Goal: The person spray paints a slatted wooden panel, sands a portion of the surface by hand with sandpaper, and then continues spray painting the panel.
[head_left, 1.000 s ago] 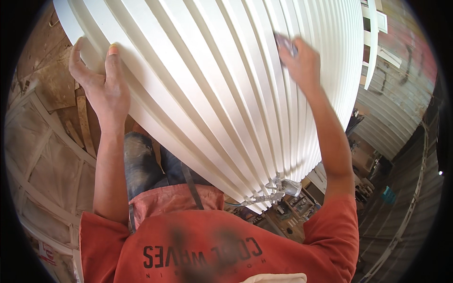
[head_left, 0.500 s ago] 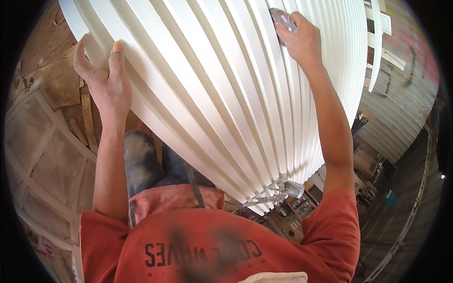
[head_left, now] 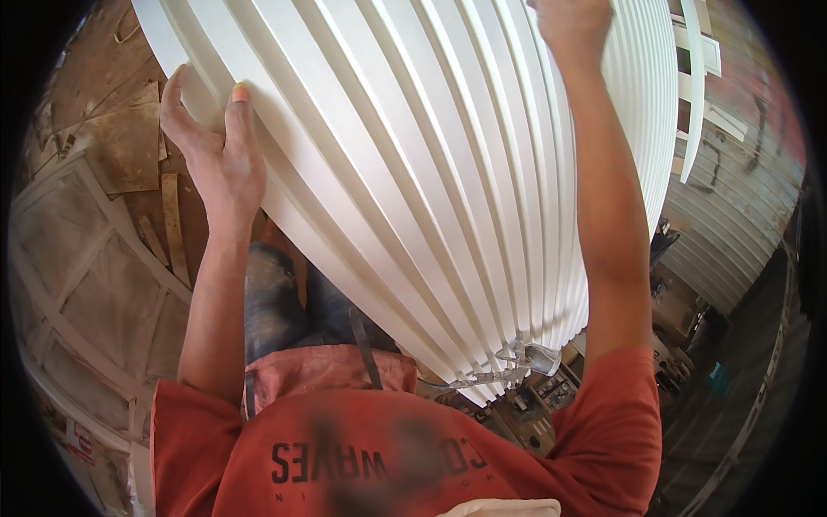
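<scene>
A large white slatted panel (head_left: 370,146) with long parallel ribs spreads out in front of me. My left hand (head_left: 220,159) grips its left edge, thumb lying on the white face and a finger at the rim. My right hand (head_left: 575,26) is over the ribs at the top of the picture, where the frame cuts off its fingers. A dark, folded piece of sandpaper showed in that hand half a second ago; it is now out of sight beyond the picture's edge. My right forearm hides part of the ribs.
A spray gun (head_left: 538,359) with a grey cup and a hose is at the panel's near end. A dusty framed panel (head_left: 95,284) stands at lower left. Boards and wood strips (head_left: 175,224) lie on the brown floor. Corrugated sheet (head_left: 715,233) is at right.
My right hand has slid up and away along the ribs, carrying the sandpaper out of view. The panel and my left hand appear slightly farther right, with the whole view shifted.
</scene>
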Action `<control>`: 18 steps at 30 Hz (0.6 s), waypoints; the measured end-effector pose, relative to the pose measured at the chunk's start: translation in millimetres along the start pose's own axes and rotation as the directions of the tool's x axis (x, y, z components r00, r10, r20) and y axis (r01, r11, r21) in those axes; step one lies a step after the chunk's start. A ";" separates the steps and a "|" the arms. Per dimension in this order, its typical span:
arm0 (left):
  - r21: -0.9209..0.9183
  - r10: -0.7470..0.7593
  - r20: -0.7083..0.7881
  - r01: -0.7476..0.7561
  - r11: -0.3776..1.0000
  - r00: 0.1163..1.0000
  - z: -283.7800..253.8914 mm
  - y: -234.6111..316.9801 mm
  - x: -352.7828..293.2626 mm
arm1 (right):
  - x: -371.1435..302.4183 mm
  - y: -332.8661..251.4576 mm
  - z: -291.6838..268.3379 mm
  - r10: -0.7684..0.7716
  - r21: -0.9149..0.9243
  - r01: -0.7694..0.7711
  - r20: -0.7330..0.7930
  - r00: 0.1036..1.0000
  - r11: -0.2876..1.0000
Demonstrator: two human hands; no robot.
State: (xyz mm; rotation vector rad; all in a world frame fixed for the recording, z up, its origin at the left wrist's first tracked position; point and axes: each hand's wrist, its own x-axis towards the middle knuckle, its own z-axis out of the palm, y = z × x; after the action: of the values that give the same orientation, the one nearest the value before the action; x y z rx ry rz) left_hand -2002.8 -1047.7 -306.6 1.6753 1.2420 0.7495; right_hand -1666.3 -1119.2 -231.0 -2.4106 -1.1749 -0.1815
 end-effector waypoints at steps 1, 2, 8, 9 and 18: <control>-0.013 -0.012 -0.014 0.012 1.000 1.000 1.1 -0.3 0.2 | -1.8 -8.6 -8.3 -0.024 0.058 0.030 -0.092 0.995 0.998; -0.052 -0.039 -0.019 0.038 0.998 0.999 2.4 -0.3 -0.1 | -19.7 -14.4 -24.1 0.092 0.134 -0.114 0.161 0.983 0.984; -0.057 0.009 -0.056 -0.012 0.998 0.998 3.2 2.4 -2.4 | -115.9 -1.9 -27.8 0.094 -0.215 -0.009 0.388 0.917 0.977; -0.034 0.040 -0.090 -0.043 0.998 0.995 5.8 -1.4 -3.0 | -116.4 1.9 -24.5 0.104 -0.250 -0.005 0.384 0.917 0.968; -0.182 -0.020 0.012 0.022 0.983 1.000 2.4 -9.7 -0.9 | -40.5 -24.0 22.6 -0.164 -0.196 0.230 0.303 0.939 0.953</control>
State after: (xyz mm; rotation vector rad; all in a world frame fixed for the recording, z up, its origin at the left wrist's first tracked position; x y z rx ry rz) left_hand -2005.1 -1048.3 -316.4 1.5129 1.1463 0.8163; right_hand -1712.1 -1125.2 -255.4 -2.5761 -1.6095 -0.0338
